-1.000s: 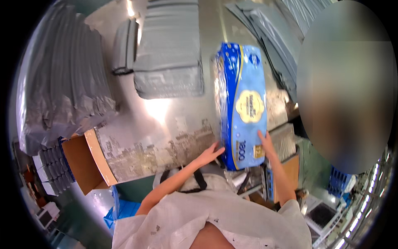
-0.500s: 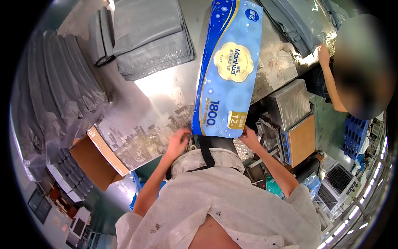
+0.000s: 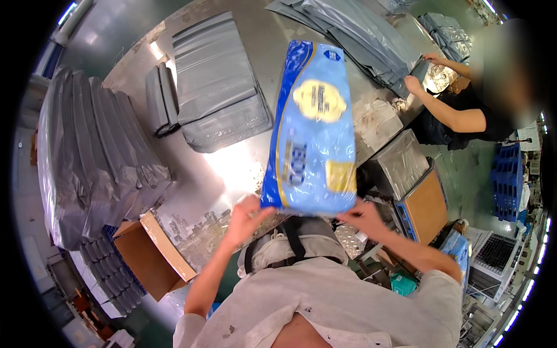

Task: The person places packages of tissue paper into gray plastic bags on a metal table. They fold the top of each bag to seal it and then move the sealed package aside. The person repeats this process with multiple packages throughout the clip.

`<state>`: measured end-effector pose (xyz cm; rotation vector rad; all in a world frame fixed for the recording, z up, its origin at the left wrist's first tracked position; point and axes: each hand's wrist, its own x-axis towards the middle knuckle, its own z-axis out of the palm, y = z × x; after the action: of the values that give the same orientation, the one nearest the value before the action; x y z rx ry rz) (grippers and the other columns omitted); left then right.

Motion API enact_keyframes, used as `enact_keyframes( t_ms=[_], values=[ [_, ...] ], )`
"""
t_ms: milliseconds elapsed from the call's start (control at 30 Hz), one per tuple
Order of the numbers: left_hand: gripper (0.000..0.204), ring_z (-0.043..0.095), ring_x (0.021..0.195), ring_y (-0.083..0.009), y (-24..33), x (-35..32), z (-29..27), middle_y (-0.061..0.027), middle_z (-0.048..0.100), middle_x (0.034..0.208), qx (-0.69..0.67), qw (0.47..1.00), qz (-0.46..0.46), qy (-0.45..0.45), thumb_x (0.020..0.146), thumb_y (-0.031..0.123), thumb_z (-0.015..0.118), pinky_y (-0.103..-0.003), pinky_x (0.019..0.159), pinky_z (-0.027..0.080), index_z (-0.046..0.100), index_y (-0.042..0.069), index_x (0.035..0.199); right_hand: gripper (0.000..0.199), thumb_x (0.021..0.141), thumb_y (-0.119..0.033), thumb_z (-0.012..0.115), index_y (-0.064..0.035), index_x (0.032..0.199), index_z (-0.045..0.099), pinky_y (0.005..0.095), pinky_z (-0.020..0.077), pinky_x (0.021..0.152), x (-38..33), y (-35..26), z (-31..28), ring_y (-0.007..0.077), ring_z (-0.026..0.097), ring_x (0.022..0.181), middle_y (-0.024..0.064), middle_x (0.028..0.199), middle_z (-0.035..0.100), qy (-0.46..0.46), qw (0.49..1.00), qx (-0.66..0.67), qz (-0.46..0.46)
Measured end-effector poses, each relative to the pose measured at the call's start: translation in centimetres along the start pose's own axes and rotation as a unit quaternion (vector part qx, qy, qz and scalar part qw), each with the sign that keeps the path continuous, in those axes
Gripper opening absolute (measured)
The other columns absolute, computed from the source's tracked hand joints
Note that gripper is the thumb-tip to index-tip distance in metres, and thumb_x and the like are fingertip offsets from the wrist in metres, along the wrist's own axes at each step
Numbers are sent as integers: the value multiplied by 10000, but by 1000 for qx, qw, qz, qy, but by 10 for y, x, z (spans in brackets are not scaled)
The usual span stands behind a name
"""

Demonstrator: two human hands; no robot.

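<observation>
Blue tissue pack [image 3: 313, 127], left hand [image 3: 246, 216] & right hand [image 3: 362, 216] gripping its near end

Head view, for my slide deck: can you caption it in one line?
Both hands, left hand and right hand, hold a blue package above a metal table.

Both hands grip blue tissue pack [image 3: 312, 130] over metal table [image 3: 238, 168].

steel table [image 3: 232, 168] gleaming under overhead light | green floor [image 3: 464, 168] showing at right | cardboard box [image 3: 152, 255] sitting at table's near-left edge
</observation>
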<state>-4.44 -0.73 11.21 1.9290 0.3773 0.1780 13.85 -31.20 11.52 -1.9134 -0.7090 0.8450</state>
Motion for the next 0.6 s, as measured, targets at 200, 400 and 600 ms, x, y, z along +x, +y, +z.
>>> enact_keyframes(
  t_ms=[200, 400, 600],
  values=[
    [98, 482, 633, -50, 129, 73, -71, -1, 671, 823, -263, 959, 8, 105, 905, 102, 669, -198, 592, 372, 685, 12, 869, 131, 901, -123, 664, -3, 907, 716, 228, 397, 696, 37, -173, -76, 77, 528, 764, -6, 803, 618, 44, 989, 134, -33],
    [114, 474, 648, -39, 158, 87, -74, 15, 655, 804, -279, 958, 20, 66, 930, 134, 638, -197, 609, 341, 678, 30, 905, 193, 922, -152, 622, 9, 985, 709, 260, 423, 883, 32, -194, -96, 99, 606, 931, 41, 949, 698, 43, 978, 195, -51],
    [131, 543, 751, -67, 83, 34, -40, -9, 694, 880, -211, 975, -23, -60, 938, 124, 618, -243, 711, 440, 686, 27, 883, 193, 904, -144, 665, 28, 979, 709, 272, 483, 814, 19, -118, -107, 121, 625, 882, 62, 975, 699, -152, 981, 25, 116]
  ],
)
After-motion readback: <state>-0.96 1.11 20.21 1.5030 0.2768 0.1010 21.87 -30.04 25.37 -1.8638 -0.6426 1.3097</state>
